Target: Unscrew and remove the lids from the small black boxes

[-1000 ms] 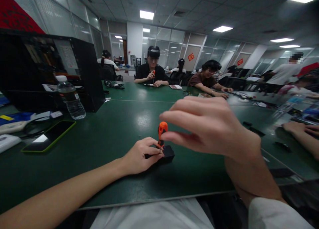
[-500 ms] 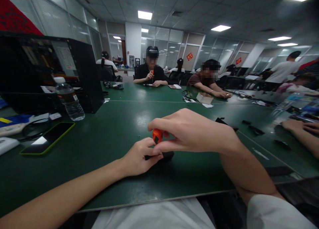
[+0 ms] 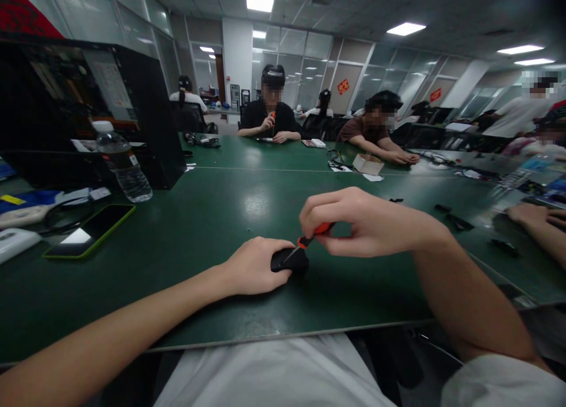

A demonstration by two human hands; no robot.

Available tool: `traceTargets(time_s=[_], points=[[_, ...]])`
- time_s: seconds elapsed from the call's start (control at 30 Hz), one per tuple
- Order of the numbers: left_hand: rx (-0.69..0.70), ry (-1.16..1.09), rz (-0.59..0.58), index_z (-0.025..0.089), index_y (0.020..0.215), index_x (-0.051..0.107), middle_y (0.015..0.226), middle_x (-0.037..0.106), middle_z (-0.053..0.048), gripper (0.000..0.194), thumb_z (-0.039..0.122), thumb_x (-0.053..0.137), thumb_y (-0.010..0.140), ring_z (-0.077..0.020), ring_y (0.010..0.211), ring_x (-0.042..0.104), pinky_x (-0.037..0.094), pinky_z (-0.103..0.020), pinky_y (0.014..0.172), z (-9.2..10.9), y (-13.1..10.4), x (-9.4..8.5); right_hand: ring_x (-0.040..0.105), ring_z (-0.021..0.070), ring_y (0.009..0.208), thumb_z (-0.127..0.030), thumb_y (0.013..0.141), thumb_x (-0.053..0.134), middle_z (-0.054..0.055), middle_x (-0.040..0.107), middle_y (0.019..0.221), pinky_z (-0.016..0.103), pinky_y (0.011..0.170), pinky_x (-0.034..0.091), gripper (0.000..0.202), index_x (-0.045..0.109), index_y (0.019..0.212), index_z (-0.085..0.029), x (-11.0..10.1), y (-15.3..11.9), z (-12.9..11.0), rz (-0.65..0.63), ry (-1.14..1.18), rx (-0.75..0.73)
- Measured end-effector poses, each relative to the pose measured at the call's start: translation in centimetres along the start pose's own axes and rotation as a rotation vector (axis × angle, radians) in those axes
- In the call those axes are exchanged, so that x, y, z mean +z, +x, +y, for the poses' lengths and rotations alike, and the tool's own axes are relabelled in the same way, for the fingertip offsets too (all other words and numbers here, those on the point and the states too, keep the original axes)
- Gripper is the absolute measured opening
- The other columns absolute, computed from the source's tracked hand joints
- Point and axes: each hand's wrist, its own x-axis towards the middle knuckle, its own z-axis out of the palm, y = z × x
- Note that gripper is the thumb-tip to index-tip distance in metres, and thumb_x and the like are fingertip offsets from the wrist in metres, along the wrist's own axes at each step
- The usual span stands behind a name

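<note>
My left hand [image 3: 259, 266] rests on the green table and grips a small black plastic casing [image 3: 298, 262] between thumb and fingers. The casing's exact kind does not show. In my right hand [image 3: 360, 221] is a screwdriver [image 3: 325, 227] with an orange and black handle, pinched between thumb and fingers. It leans to the right, and its thin metal shaft points down-left onto the casing. Whether the tip sits in a screw is too small to tell.
A phone [image 3: 91, 233], a water bottle [image 3: 121, 162] and a black computer case [image 3: 145, 118] stand at the left. Black pieces [image 3: 458, 222] lie on the right near another person's hand [image 3: 528, 212]. A small box [image 3: 368, 164] is farther back, with people seated across the table [image 3: 221, 200].
My right hand has moved right, tipping the screwdriver from nearly end-on to a slant, so its shaft now shows. My left hand's fingers have spread to the casing's sides. The view has shifted slightly.
</note>
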Motion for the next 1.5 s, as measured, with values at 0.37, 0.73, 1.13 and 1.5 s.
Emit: traceTargets(time_s=[0.37, 0.73, 1.13, 1.5], points=[[0.002, -0.014, 0.087, 0.020, 0.112, 0.075, 0.112, 0.078, -0.005, 0.039, 0.046, 0.075, 0.084, -0.0241, 0.098, 0.074, 0.053, -0.031, 0.081, -0.9, -0.1, 0.6, 0.065, 0.0163, 0.080, -0.014, 0.085, 0.065, 0.003, 0.068, 0.088, 0.027, 0.071, 0.050, 0.009, 0.067, 0.090, -0.021, 3.2, -6.0, 6.8, 0.436, 0.242, 0.138], [0.030, 0.007, 0.136, 0.019, 0.110, 0.074, 0.110, 0.079, -0.005, 0.037, 0.044, 0.077, 0.083, -0.0236, 0.097, 0.074, 0.054, -0.032, 0.082, -1.4, -0.2, 1.2, 0.063, 0.0169, 0.080, -0.020, 0.080, 0.071, 0.003, 0.069, 0.087, 0.027, 0.070, 0.050, 0.005, 0.070, 0.085, -0.021, 3.7, -6.2, 8.2, 0.494, 0.392, 0.255], [0.051, 0.016, 0.133, 0.019, 0.113, 0.073, 0.114, 0.078, -0.007, 0.037, 0.043, 0.076, 0.085, -0.0250, 0.102, 0.073, 0.054, -0.036, 0.091, -1.1, -0.3, 1.0, 0.044, 0.0114, 0.059, -0.057, 0.099, 0.044, 0.000, 0.058, 0.066, 0.027, 0.059, 0.033, 0.054, 0.072, 0.081, -0.014, 7.1, -5.5, 13.4, -0.079, 0.096, 0.518], [0.075, 0.003, 0.168, 0.019, 0.113, 0.072, 0.115, 0.077, -0.007, 0.035, 0.042, 0.075, 0.087, -0.0248, 0.103, 0.073, 0.054, -0.037, 0.093, -1.3, -0.4, 1.3, 0.042, 0.0127, 0.059, -0.047, 0.102, 0.034, 0.001, 0.052, 0.063, 0.028, 0.062, 0.029, 0.048, 0.051, 0.066, -0.020, 9.4, -3.9, 13.1, 0.057, -0.120, 0.370]])
